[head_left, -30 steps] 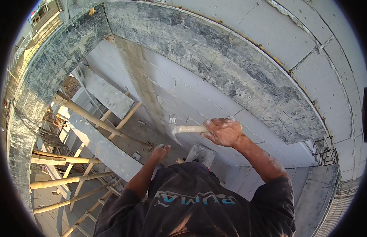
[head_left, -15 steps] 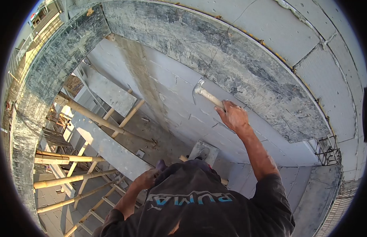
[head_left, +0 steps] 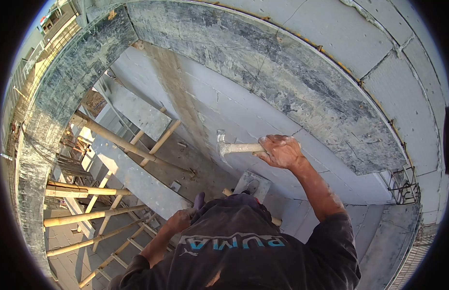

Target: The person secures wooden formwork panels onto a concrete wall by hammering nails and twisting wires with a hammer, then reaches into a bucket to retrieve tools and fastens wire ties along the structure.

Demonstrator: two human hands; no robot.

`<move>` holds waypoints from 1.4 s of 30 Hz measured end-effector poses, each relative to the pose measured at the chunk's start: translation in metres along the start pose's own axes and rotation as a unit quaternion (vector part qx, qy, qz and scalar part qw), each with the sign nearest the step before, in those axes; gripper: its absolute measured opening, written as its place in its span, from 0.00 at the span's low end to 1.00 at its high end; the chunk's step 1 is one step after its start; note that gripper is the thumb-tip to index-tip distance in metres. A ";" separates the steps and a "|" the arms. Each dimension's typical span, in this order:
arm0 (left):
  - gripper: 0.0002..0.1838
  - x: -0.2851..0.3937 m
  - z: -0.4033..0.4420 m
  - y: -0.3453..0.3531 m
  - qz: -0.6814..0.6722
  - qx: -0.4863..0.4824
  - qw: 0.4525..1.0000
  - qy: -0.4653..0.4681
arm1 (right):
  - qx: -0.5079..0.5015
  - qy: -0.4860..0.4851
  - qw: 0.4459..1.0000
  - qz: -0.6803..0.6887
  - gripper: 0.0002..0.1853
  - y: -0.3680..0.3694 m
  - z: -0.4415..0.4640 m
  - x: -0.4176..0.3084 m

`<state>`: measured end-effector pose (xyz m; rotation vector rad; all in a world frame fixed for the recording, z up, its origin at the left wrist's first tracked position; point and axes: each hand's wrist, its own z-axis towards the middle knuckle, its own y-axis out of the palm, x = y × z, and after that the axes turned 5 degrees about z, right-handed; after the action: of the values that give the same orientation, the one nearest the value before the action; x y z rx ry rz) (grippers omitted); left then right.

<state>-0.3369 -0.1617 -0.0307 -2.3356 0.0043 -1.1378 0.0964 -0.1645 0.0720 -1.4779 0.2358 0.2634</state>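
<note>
My right hand (head_left: 282,151) is closed around the pale, worn handle of a claw hammer (head_left: 241,148). The metal head points left, in the air in front of the grey block wall (head_left: 205,92), apart from the weathered form board (head_left: 311,92) above it. Low at my left side, my left hand (head_left: 182,220) is beside my body, close to the edge of a long grey plank (head_left: 137,176). Its fingers are partly hidden by the dark shirt (head_left: 224,256), and I cannot make out whether they hold anything.
Bamboo poles (head_left: 96,216) form scaffolding below on the left. A second grey panel (head_left: 137,111) rests on poles further up. Another form board (head_left: 55,101) runs along the left. Exposed rebar (head_left: 405,186) sticks out at the right corner.
My right hand has drawn the hammer down and away from the form board's lower edge, and the head has swung down to the left. My left hand has hardly moved.
</note>
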 end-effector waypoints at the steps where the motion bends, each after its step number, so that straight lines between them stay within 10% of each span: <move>1: 0.16 0.003 -0.002 -0.002 0.005 0.010 1.000 0.004 | -0.008 -0.021 1.000 -0.001 0.25 -0.007 0.006 0.003; 2: 0.17 -0.001 -0.006 0.000 0.016 0.008 1.000 0.021 | 0.011 0.178 0.983 0.040 0.25 -0.019 0.019 0.004; 5: 0.18 -0.006 -0.002 0.007 0.025 0.022 0.998 0.062 | 0.060 0.204 0.967 0.141 0.24 0.010 0.023 -0.013; 13: 0.18 0.012 0.012 -0.005 -0.045 0.022 0.998 -0.029 | 0.180 0.150 0.941 0.246 0.21 -0.020 -0.017 -0.047; 18: 0.27 -0.001 0.095 -0.044 0.008 -0.213 0.977 0.002 | 0.400 0.120 0.838 0.351 0.18 -0.030 -0.053 -0.019; 21: 0.37 0.080 0.136 -0.112 -0.023 0.032 0.999 0.002 | 0.492 0.083 0.778 0.381 0.18 -0.077 -0.071 -0.019; 24: 0.40 0.115 0.222 -0.157 -0.474 0.152 0.866 0.045 | 0.549 0.101 0.731 0.391 0.19 -0.107 -0.108 0.006; 28: 0.40 0.165 0.309 -0.228 -0.681 0.262 0.681 0.063 | 0.625 0.157 0.688 0.333 0.20 -0.128 -0.125 0.000; 42: 0.49 0.180 0.326 -0.261 -0.769 0.224 0.595 0.066 | 0.641 0.227 0.680 0.275 0.25 -0.104 -0.162 0.035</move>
<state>-0.0411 0.1718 0.0590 -1.3199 -2.2888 -1.5894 0.1634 -0.3330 0.1463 0.0242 1.0428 0.1261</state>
